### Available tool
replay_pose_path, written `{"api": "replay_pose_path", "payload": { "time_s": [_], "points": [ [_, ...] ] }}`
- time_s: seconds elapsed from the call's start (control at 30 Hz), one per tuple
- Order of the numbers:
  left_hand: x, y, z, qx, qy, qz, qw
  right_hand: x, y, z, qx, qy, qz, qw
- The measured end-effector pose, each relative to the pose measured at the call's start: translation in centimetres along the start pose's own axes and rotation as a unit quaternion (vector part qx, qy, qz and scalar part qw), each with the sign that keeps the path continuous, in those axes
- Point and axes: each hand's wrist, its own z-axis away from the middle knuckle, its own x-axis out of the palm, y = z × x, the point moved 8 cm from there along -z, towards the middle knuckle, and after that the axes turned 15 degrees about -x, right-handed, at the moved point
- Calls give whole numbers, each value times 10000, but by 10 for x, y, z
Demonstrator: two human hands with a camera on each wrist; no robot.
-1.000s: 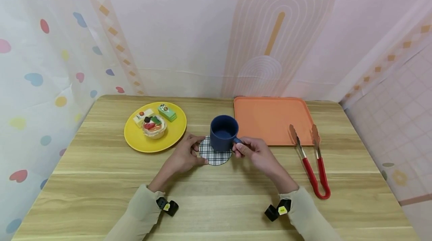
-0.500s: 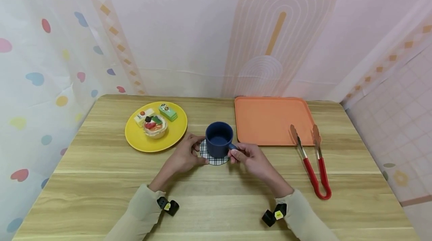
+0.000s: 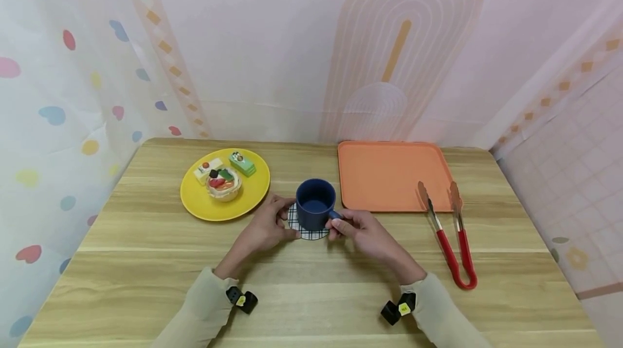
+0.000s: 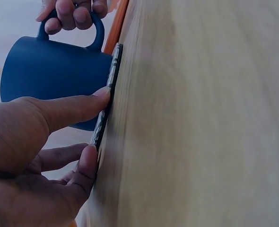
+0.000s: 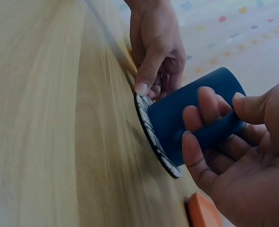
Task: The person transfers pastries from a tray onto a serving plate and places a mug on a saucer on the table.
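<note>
A dark blue mug (image 3: 311, 221) stands upright on a round black-and-white checked coaster (image 3: 294, 222) near the middle of the table. My right hand (image 3: 362, 231) grips the mug's handle, its fingers through the loop in the right wrist view. At the coaster's left side, my left hand (image 3: 265, 224) holds the rim between thumb and fingers. The left wrist view shows the mug's base (image 4: 99, 71) against the coaster (image 4: 112, 78), which lies flat on the table. Most of the coaster is hidden under the mug.
Left of the hands is a yellow plate (image 3: 194, 204) with two small cake slices and a fruit tart (image 3: 224, 185). An orange tray (image 3: 389, 175) lies at the back right. Red-handled tongs (image 3: 450, 250) rest with their tips on the tray's front right corner.
The mug, held by my right hand, has moved slightly left and towards me, down onto the middle of the coaster. My left hand has stayed at the coaster's edge.
</note>
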Motion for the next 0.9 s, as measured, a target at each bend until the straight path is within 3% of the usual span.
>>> {"api": "replay_pose_path", "payload": {
  "time_s": [0.17, 0.4, 0.63, 0.9],
  "points": [
    [0, 0, 4, -136, 121, -153, 9997, -5, -4, 2, -109, -383, 262, 9989],
    [-11, 2, 12, 104, 482, -377, 9981, -21, -12, 10, -282, -595, 719, 9952],
    [-28, 4, 23, 343, 763, -555, 9949, -46, -24, 17, -576, -487, 1014, 9920],
    [-50, 13, 36, 722, 1185, -763, 9874, -84, -37, 29, -868, -87, 1554, 9840]
  ]
}}
